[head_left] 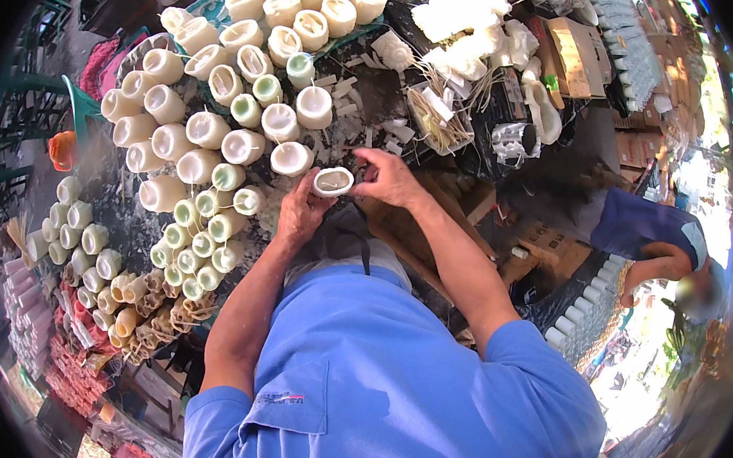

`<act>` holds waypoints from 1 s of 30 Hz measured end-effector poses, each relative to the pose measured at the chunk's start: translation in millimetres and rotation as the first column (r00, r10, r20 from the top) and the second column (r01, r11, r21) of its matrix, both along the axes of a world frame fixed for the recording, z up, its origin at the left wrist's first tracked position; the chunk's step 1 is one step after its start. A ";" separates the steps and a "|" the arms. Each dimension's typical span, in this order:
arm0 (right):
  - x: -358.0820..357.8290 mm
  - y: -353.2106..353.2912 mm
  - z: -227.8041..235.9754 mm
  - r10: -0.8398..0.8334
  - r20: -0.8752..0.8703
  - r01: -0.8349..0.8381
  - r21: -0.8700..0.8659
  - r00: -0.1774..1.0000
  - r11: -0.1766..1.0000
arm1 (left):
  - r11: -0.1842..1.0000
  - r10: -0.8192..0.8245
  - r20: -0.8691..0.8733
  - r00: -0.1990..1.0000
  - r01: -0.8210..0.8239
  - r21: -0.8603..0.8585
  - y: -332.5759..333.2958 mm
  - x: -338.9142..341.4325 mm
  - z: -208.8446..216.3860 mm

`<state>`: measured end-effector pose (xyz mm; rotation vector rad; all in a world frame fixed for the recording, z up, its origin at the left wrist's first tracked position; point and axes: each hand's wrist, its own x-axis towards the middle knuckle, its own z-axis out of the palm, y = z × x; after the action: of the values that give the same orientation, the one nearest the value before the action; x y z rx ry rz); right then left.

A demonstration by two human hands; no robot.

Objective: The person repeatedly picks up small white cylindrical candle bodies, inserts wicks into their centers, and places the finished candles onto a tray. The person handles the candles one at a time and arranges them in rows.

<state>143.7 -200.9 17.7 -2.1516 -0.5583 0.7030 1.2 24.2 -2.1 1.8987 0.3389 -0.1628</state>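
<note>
A white, hollow-topped candle [333, 182] with an off-white centre is in front of my body, at the near edge of the work table. My left hand [299, 213] is closed on its left side. On the other side, my right hand [388, 180] has its fingers apart, the thumb close to the candle's rim; whether it touches cannot be made out. Just beyond stand several cream candles with wicks, the nearest being a round candle [291, 158]. Pale green candles [227, 177] are mixed among them to the left.
White wax pieces [398, 132] are scattered on the dark tabletop. A clear tray of thin sticks [441, 120] lies beyond my right hand, near a shiny metal can [515, 141]. Another person [655, 232] bends beside rows of white candles [587, 298] at right. Cardboard boxes [550, 258] sit below.
</note>
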 end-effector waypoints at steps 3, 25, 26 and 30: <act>19.9 -18.2 -12.0 -0.146 0.436 0.264 -0.224 0.888 0.938 | 0.991 -0.052 -0.021 0.998 0.054 0.119 4.5 -7.3 13.0; 20.6 -25.6 -8.5 -0.596 -0.251 0.581 -0.140 0.762 0.802 | 0.978 0.040 0.250 0.967 -0.089 0.189 3.6 18.1 117.0; 17.4 -22.8 6.0 -0.566 -0.346 0.590 -0.042 0.748 0.806 | 0.983 0.030 0.228 0.973 -0.069 0.168 -0.4 29.3 120.3; 5.9 -8.1 71.0 -0.407 -0.441 0.503 0.124 0.800 0.855 | 0.999 0.040 0.146 0.988 -0.039 -0.010 -19.3 71.9 120.2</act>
<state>149.6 -209.0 88.7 -1.7475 0.1062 0.7303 73.2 4.9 118.0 1.8835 0.2758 0.0019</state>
